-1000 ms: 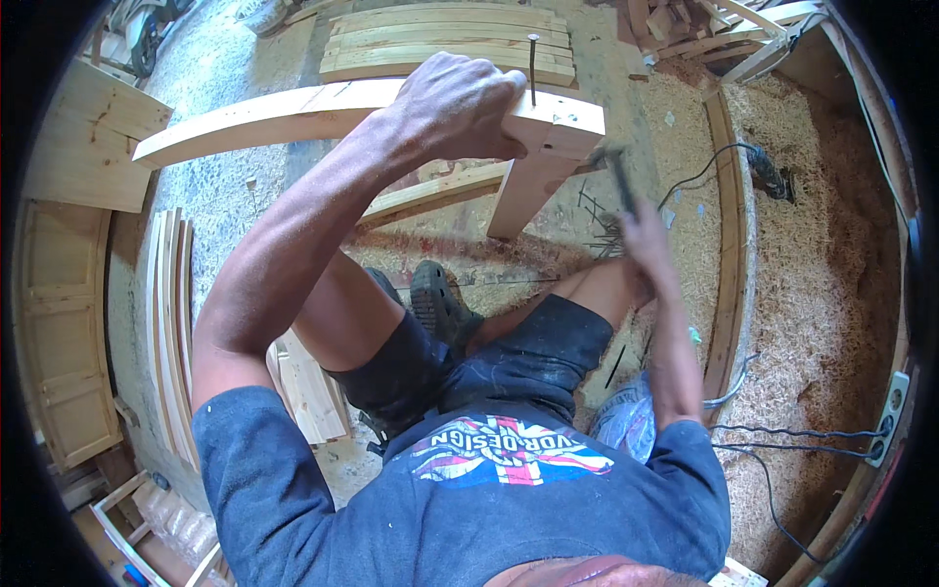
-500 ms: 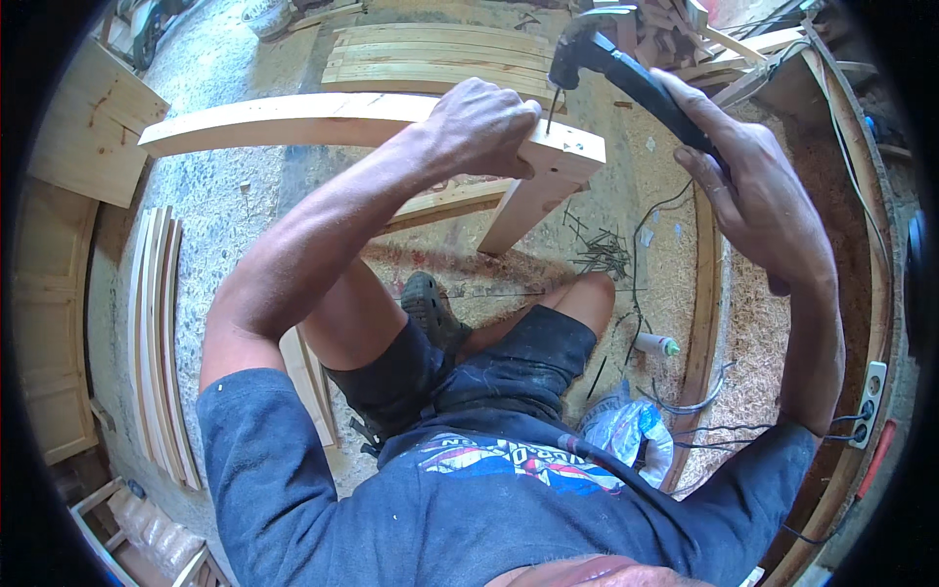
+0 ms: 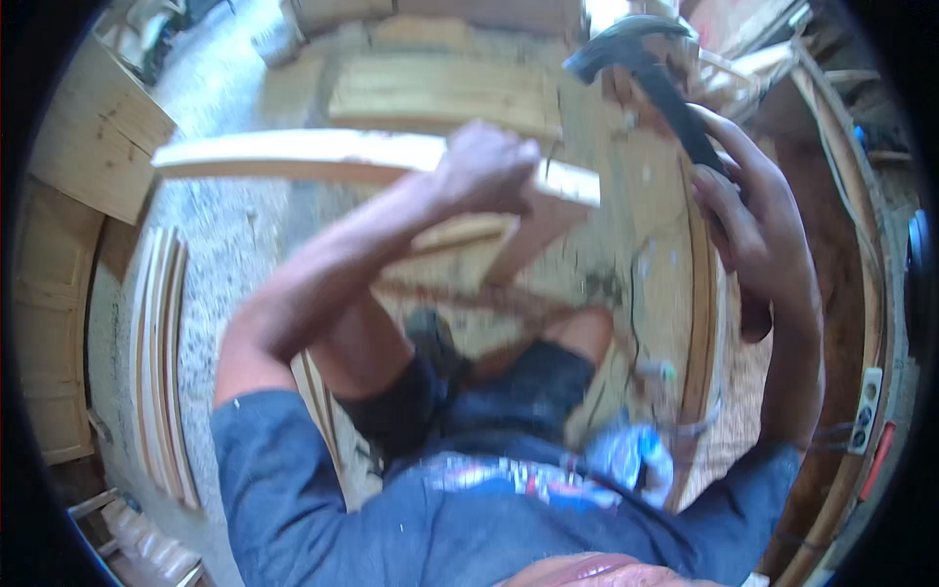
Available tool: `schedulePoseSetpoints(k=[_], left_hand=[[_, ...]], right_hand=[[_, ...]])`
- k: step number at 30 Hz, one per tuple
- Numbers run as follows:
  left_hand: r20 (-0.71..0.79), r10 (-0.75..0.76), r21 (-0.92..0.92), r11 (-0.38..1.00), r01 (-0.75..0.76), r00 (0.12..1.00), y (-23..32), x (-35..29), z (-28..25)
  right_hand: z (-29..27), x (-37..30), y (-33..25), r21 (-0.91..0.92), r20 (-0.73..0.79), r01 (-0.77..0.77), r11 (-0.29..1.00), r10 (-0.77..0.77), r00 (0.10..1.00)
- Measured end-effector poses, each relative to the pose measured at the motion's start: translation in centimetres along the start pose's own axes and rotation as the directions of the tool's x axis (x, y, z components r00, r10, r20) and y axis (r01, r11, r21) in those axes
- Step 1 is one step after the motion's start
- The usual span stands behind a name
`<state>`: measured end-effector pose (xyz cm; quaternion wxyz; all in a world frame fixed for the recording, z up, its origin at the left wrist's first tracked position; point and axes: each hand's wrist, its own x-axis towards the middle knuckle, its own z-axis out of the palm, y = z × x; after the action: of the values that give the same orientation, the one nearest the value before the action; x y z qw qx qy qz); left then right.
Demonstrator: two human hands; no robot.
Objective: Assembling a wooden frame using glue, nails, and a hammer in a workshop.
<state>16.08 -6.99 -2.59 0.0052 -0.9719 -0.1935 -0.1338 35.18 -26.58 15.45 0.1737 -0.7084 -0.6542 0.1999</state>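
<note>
The wooden beam (image 3: 303, 149) lies crosswise before you, its right end over a wooden leg (image 3: 538, 240). The hammer (image 3: 675, 110) is clear of that end, its handle wrapped by your raised right hand (image 3: 751, 210), elbow bent. Your left hand (image 3: 489, 171), arm reaching forward, clasps the beam near its right end, beside a blurred nail (image 3: 551, 152).

Bag (image 3: 626, 458): blue and white, blurred; taken as landmark. Bottle (image 3: 653, 371): just beyond bag. Socket strip (image 3: 864, 411): well right of bag. Red bar (image 3: 878, 460): also right, slightly farther out. Slats (image 3: 161, 362): side by side, well left of bag. Panelled door (image 3: 61, 323): farther left. Boards (image 3: 440, 93): stacked, well beyond bag.
</note>
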Motion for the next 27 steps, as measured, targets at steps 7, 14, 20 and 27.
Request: schedulePoseSetpoints(k=[7,14,20,27], left_hand=[[0.074,-0.006,-0.084,0.996,0.012,0.997,1.3,-0.9,0.4],[0.031,-0.039,-0.036,0.999,0.04,0.999,-0.2,-0.9,0.3],[0.078,0.002,-0.056,0.998,0.003,0.997,0.2,0.1,0.1],[0.097,-0.045,-0.072,0.996,0.052,0.994,1.1,-0.8,-0.3]], right_hand=[[1.7,0.1,2.4,-0.186,-0.167,0.367,0.911,-0.398,0.902],[0.8,0.1,-0.4,0.196,-0.611,0.04,0.98,0.09,0.786],[4.9,0.8,4.7,-0.21,-0.041,0.208,0.955,-0.221,0.974],[-4.2,-0.6,13.1,0.396,-0.482,0.411,0.821,-0.195,0.854]])
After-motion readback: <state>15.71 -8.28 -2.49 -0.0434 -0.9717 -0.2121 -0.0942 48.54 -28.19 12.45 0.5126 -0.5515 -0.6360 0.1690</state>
